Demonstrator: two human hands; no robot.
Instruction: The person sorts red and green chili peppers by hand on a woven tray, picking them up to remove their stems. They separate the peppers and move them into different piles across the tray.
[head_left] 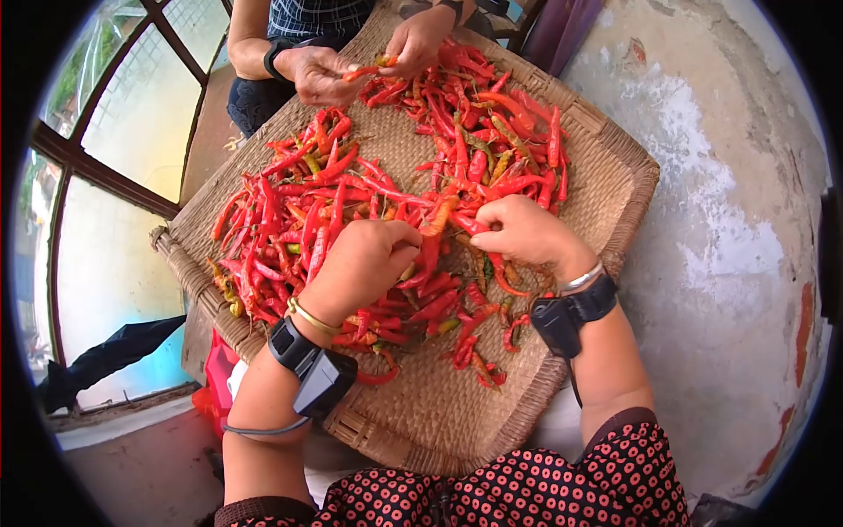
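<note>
A woven flat basket (439, 413) carries a heap of red chilli peppers (299, 211), a few of them green or orange. My left hand (364, 259) is curled over the peppers near the basket's middle, fingers closed on an orange-red chilli (436, 220). My right hand (522, 233) is just to its right, pinching the same chilli or one beside it; I cannot tell which. Both wrists wear black devices and thin bangles.
At the basket's far side another person's two hands (351, 66) hold a chilli. A window with a dark frame (97, 167) is on the left, a rough plaster wall (729, 220) on the right. Something red (219, 378) lies under the basket's left edge.
</note>
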